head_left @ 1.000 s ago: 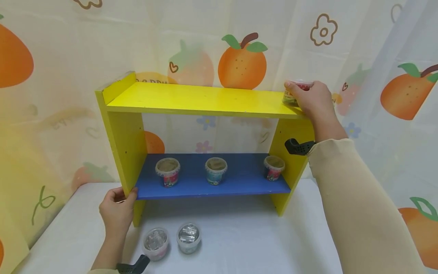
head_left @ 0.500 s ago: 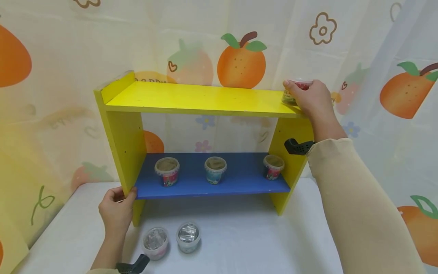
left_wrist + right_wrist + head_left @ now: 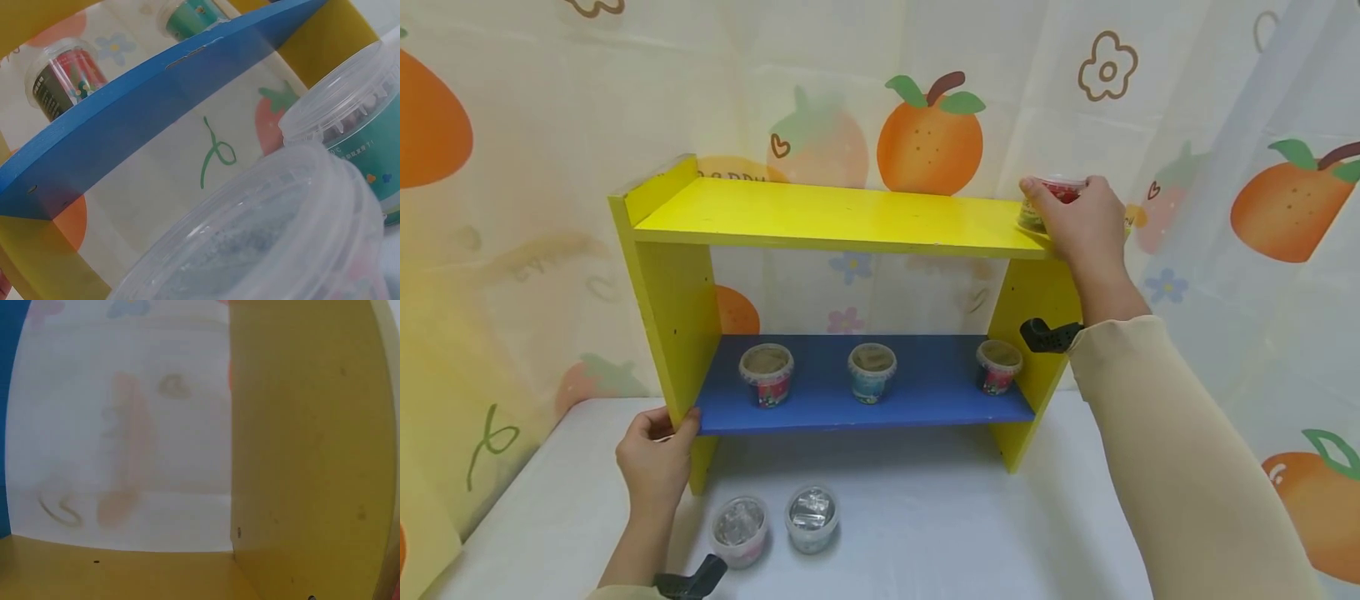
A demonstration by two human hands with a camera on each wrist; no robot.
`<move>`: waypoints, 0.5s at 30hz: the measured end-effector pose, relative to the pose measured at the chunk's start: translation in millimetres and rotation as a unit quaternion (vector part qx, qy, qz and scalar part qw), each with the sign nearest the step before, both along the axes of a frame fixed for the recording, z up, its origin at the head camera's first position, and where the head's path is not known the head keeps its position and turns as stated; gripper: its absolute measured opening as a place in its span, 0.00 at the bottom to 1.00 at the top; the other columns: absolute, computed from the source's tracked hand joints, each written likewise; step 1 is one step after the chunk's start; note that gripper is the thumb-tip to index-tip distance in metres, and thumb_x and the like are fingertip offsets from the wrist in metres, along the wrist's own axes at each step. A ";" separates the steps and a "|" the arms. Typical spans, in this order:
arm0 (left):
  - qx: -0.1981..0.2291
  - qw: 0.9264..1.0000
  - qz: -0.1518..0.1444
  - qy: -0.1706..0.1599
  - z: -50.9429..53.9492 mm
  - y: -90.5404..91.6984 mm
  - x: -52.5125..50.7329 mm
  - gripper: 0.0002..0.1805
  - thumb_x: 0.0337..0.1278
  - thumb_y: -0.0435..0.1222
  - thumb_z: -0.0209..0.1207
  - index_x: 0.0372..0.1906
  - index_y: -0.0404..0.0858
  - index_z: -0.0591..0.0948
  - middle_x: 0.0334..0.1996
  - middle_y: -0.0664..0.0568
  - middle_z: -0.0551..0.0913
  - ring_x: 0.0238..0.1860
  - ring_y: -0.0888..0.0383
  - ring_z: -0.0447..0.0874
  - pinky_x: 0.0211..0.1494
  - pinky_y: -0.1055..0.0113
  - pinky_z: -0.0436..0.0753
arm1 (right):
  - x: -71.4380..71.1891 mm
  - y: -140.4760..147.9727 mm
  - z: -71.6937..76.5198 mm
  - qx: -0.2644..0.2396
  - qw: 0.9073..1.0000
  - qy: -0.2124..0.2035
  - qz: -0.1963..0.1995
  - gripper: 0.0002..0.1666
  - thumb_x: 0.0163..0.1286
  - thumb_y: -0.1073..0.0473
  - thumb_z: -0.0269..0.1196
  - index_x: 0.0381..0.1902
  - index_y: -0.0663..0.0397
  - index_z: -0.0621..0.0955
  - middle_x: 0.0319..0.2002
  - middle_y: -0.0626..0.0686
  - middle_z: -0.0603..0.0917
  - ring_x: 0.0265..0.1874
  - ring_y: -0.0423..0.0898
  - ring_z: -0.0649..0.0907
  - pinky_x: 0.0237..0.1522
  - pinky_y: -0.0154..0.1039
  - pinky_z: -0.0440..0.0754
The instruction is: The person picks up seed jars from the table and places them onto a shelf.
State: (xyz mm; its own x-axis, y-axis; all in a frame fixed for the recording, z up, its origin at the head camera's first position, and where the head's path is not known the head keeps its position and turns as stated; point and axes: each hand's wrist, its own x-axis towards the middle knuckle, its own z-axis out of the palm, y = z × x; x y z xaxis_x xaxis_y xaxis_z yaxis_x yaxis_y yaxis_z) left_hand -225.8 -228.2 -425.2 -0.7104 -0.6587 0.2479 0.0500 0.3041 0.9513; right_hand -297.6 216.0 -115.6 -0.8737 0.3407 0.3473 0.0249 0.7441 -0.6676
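My right hand [image 3: 1086,221] grips a red-and-green cup [image 3: 1033,215] at the right end of the yellow top board [image 3: 835,215], fingers over its far side. My left hand [image 3: 658,458] pinches the lower left side panel of the shelf beside the blue board [image 3: 820,417]. On that blue board stand a red cup [image 3: 771,392] at left, a blue cup [image 3: 871,385] in the middle and another red cup [image 3: 998,379] at right. The right wrist view shows the yellow side panel [image 3: 312,437] but no hand.
Two lidded cups, one pinkish [image 3: 740,546] and one pale blue [image 3: 812,533], stand on the white table [image 3: 940,533] in front of the shelf's left half. A fruit-patterned curtain [image 3: 820,50] hangs behind the shelf.
My right wrist and forearm have shifted slightly left and down, while the hand keeps its grip on the cup at the top right. My left hand has not visibly moved.
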 end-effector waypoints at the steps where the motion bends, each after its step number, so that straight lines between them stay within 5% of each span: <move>1: 0.001 1.000 0.000 0.000 -0.3 -0.4 -0.1 0.22 0.57 0.46 0.67 0.46 0.32 0.80 0.37 0.48 0.81 0.31 0.68 0.75 0.30 0.86 0.76 | 0.3 -1.3 -1.7 0.000 1.000 0.015 -0.002 0.62 0.54 0.16 0.52 0.69 0.59 0.63 0.62 0.60 0.73 0.55 0.55 0.73 0.56 0.46 0.75; 6: 0.007 1.000 -0.002 0.001 -1.7 -1.8 -1.0 0.22 0.56 0.45 0.67 0.46 0.32 0.80 0.36 0.49 0.80 0.31 0.67 0.75 0.30 0.85 0.76 | 3.0 -6.1 -10.4 0.007 0.997 0.074 -0.006 0.55 0.57 0.20 0.55 0.64 0.59 0.67 0.58 0.59 0.77 0.53 0.54 0.76 0.56 0.44 0.77; 10: 0.006 1.000 0.002 0.010 -2.2 -2.9 -2.0 0.21 0.56 0.44 0.68 0.45 0.32 0.81 0.34 0.52 0.80 0.31 0.68 0.75 0.30 0.85 0.76 | 4.0 -7.7 -15.8 0.013 0.994 0.109 -0.013 0.50 0.58 0.21 0.55 0.58 0.58 0.67 0.47 0.58 0.76 0.44 0.53 0.75 0.42 0.42 0.75; 15: 0.003 1.000 0.002 0.026 -3.8 -3.2 -2.0 0.20 0.54 0.44 0.69 0.43 0.32 0.81 0.30 0.59 0.79 0.30 0.68 0.76 0.30 0.84 0.77 | 7.1 -7.5 -23.8 -0.009 0.988 0.152 -0.010 0.57 0.60 0.25 0.57 0.75 0.52 0.57 0.69 0.56 0.69 0.66 0.51 0.72 0.67 0.38 0.70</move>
